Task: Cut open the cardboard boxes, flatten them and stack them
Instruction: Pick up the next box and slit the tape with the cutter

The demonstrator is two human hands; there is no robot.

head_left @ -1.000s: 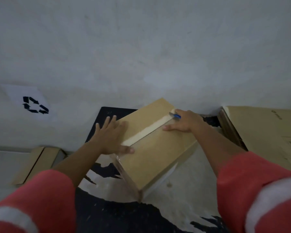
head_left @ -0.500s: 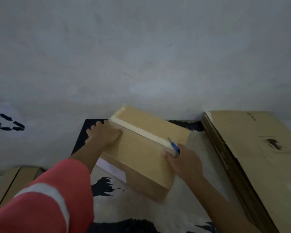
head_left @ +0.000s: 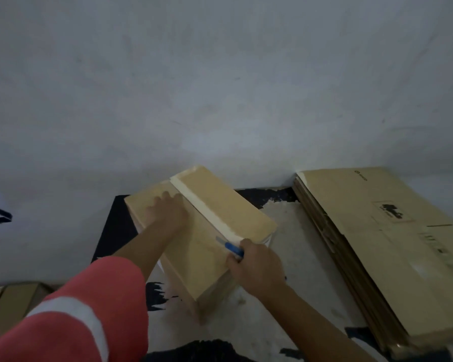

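Box (head_left: 194,246) sits by the wall (head_left: 220,87); your right hand (head_left: 256,269) grips the blue cutter (head_left: 233,249) at the near end of its tape seam (head_left: 207,214), which runs away up-left, and your left hand (head_left: 168,212) presses flat just left of it
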